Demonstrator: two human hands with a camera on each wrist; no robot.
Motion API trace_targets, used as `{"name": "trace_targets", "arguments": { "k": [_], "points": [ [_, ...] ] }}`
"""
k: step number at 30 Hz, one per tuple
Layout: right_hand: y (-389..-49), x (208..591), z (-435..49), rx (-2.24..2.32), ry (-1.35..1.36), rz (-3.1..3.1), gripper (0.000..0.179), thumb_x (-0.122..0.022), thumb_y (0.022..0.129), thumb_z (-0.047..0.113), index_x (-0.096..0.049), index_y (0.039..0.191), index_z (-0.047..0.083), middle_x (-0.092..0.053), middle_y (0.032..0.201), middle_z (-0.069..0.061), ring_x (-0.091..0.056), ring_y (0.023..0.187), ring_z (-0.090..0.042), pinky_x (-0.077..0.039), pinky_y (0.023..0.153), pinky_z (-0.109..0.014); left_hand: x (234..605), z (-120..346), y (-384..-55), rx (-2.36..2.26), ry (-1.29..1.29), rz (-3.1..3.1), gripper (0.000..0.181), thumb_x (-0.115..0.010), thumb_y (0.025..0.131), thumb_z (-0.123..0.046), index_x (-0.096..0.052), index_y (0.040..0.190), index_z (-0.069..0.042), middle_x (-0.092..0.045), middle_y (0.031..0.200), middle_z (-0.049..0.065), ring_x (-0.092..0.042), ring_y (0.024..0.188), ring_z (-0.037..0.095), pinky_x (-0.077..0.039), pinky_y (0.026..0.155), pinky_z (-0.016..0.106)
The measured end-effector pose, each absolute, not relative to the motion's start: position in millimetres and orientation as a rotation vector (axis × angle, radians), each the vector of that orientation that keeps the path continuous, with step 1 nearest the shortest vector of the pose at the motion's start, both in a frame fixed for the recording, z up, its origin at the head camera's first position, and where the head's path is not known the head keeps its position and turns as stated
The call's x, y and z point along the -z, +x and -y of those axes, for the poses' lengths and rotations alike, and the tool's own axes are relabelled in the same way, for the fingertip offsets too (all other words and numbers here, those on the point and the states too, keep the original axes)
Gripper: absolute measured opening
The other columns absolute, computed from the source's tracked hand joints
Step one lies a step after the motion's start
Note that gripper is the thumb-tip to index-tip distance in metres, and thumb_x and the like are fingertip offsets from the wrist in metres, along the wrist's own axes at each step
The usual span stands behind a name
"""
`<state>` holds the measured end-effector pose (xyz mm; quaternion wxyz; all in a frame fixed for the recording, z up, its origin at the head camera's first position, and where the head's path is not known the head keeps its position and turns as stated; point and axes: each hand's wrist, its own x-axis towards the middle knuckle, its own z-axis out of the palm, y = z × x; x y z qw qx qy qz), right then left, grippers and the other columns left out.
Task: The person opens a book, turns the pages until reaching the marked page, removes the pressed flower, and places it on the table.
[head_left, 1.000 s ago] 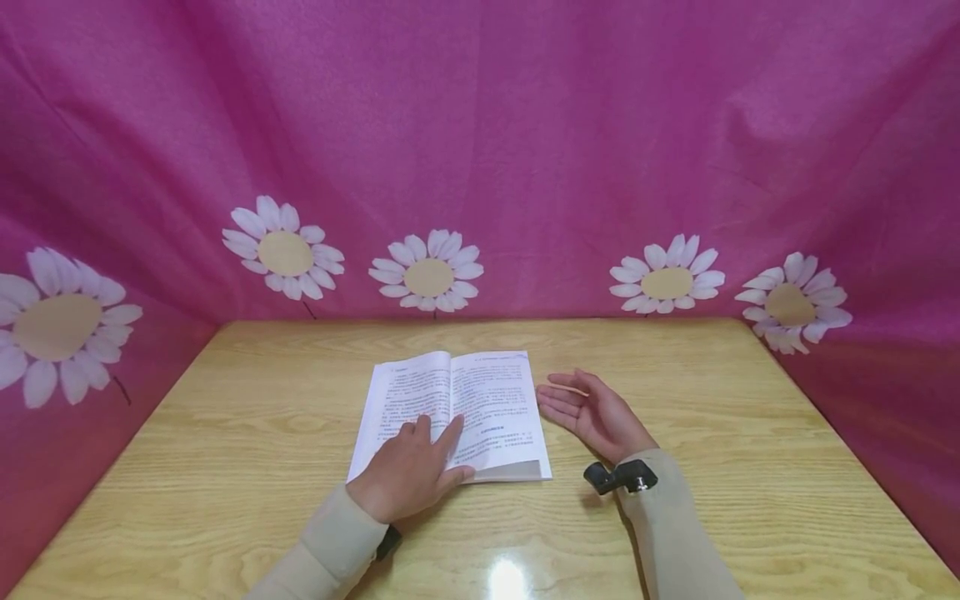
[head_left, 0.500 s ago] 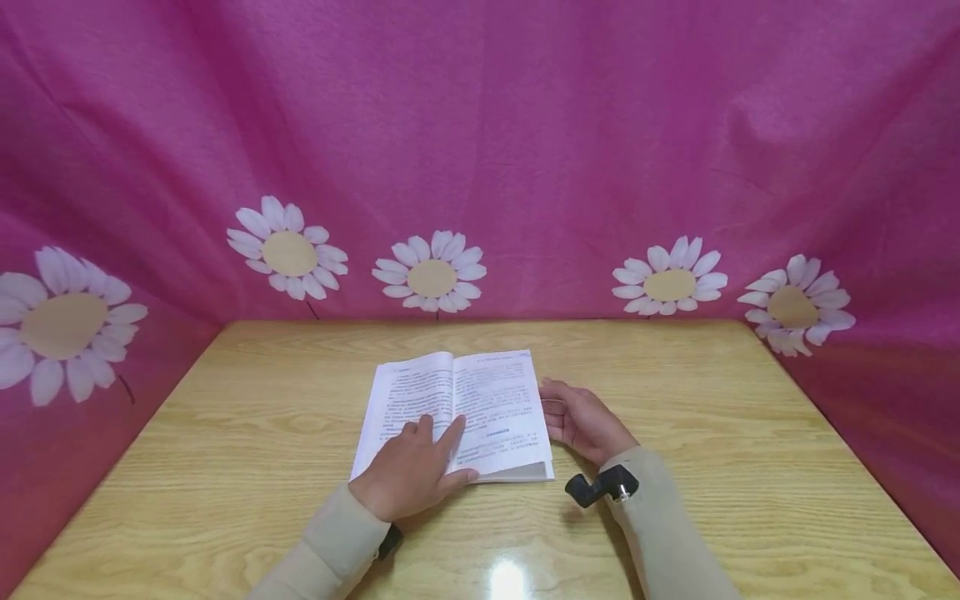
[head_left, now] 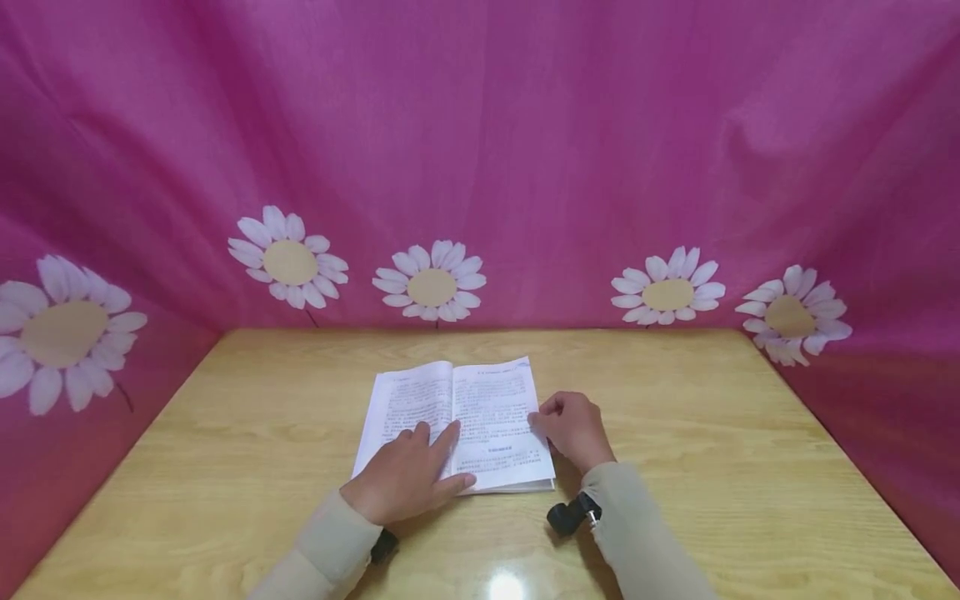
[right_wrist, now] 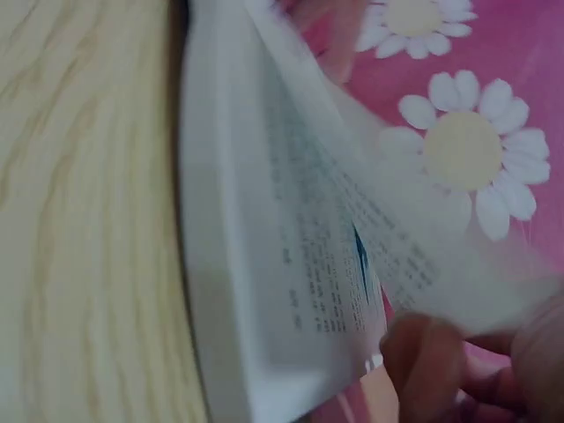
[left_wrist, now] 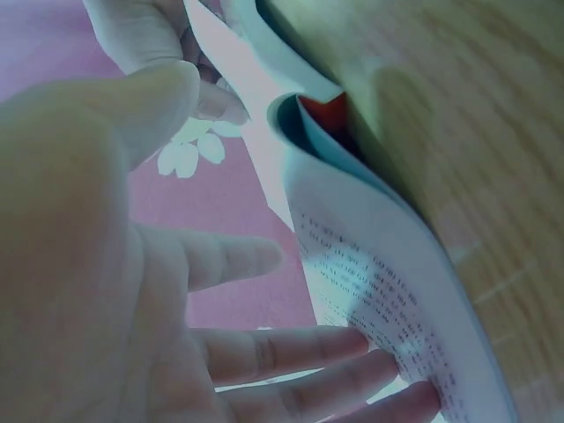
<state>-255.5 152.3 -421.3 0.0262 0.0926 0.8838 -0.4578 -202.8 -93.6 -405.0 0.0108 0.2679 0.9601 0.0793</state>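
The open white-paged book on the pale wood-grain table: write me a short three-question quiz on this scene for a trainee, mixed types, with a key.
1. Short answer: What does the bare right hand pinch?
2. True or false: The bare left hand touches the open white-paged book.
3. Count: In the head view, how many white-petalled flowers with pale yellow centres show on the magenta cloth?

Key:
1. The outer edge of a printed white paper page, seen lifted in the right wrist view.
2. True: its fingers rest on the pages.
3. Five.
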Motion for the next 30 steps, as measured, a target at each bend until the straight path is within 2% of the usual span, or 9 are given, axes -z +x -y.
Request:
{"name": "trace_targets", "arguments": {
  "k": [4, 8, 11, 13, 16, 18, 21, 23, 30],
  "points": [
    [-250, 420, -147, 1.406, 0.257, -2.752, 0.016, -0.074, 0.084, 0.02, -0.065, 0.089, 0.007, -0.058, 0.076, -0.008, -0.053, 0.064, -0.021, -0.043, 0.051, -0.027, 405, 98, -203, -0.337, 0.827, -2.951, 0.077, -0.052, 0.091, -0.061, -0.041, 0.145, -0.007, -0.055, 0.101, 0.016, -0.05, 0.077, 0.021, -0.048, 0.074, 0.04],
    [-248, 420, -147, 1.473, 0.101, -2.724, 0.028, -0.066, 0.09, 0.038, -0.067, 0.089, 0.01, -0.058, 0.076, -0.005, -0.053, 0.07, -0.018, -0.042, 0.062, -0.029, 405, 102, -204, -0.397, 0.832, -2.923, 0.078, -0.049, 0.091, -0.062, -0.039, 0.147, -0.007, -0.056, 0.105, 0.015, -0.051, 0.08, 0.019, -0.048, 0.077, 0.039],
    [-246, 415, -144, 1.765, -0.032, -2.368, 0.049, -0.052, 0.093, 0.058, -0.067, 0.109, 0.014, -0.064, 0.094, -0.007, -0.06, 0.088, -0.021, -0.045, 0.078, -0.033, 403, 106, -208, -0.472, 0.819, -2.889, 0.079, -0.047, 0.092, -0.063, -0.038, 0.147, -0.007, -0.057, 0.109, 0.014, -0.054, 0.085, 0.019, -0.048, 0.081, 0.041],
    [-244, 410, -141, 1.88, -0.103, -2.174, 0.062, -0.04, 0.094, 0.065, -0.061, 0.125, 0.015, -0.064, 0.112, -0.007, -0.06, 0.104, -0.023, -0.045, 0.091, -0.037, 401, 111, -213, -0.541, 0.795, -2.854, 0.078, -0.046, 0.093, -0.063, -0.037, 0.148, -0.007, -0.058, 0.118, 0.014, -0.058, 0.097, 0.022, -0.048, 0.088, 0.043],
    [-243, 404, -136, 1.912, -0.183, -2.041, 0.072, -0.029, 0.093, 0.07, -0.052, 0.137, 0.019, -0.055, 0.134, -0.004, -0.05, 0.125, -0.025, -0.033, 0.107, -0.049, 398, 120, -221, -0.656, 0.773, -2.79, 0.074, -0.044, 0.095, -0.059, -0.038, 0.147, -0.006, -0.054, 0.136, 0.013, -0.053, 0.121, 0.026, -0.041, 0.1, 0.046],
    [-241, 403, -131, 1.871, -0.26, -2.099, 0.074, -0.024, 0.094, 0.071, -0.052, 0.138, 0.019, -0.051, 0.14, 0.0, -0.044, 0.131, -0.024, -0.025, 0.111, -0.052, 397, 126, -225, -0.712, 0.777, -2.765, 0.068, -0.045, 0.098, -0.053, -0.04, 0.146, -0.004, -0.05, 0.141, 0.011, -0.046, 0.131, 0.026, -0.037, 0.106, 0.046],
    [-238, 404, -122, 1.836, -0.384, -2.129, 0.071, -0.021, 0.096, 0.068, -0.051, 0.14, 0.021, -0.047, 0.144, 0.003, -0.039, 0.135, -0.023, -0.022, 0.112, -0.052, 396, 135, -229, -0.79, 0.795, -2.735, 0.059, -0.048, 0.1, -0.042, -0.044, 0.142, -0.001, -0.054, 0.137, 0.013, -0.049, 0.128, 0.025, -0.037, 0.105, 0.046],
    [-236, 407, -115, 1.802, -0.524, -2.203, 0.067, -0.02, 0.1, 0.06, -0.051, 0.14, 0.017, -0.045, 0.146, -0.001, -0.037, 0.137, -0.023, -0.026, 0.111, -0.05, 395, 140, -231, -0.833, 0.797, -2.714, 0.054, -0.048, 0.101, -0.037, -0.045, 0.141, -0.001, -0.058, 0.132, 0.014, -0.054, 0.123, 0.025, -0.04, 0.103, 0.046],
    [-222, 416, -90, 1.608, -0.693, -2.512, 0.052, -0.026, 0.103, 0.051, -0.056, 0.136, 0.023, -0.043, 0.147, 0.001, -0.034, 0.138, -0.018, -0.023, 0.112, -0.048, 390, 147, -233, -0.877, 0.783, -2.687, 0.045, -0.049, 0.101, -0.032, -0.049, 0.141, -0.011, -0.056, 0.135, 0.007, -0.054, 0.119, 0.021, -0.041, 0.1, 0.046]
  ]
}}
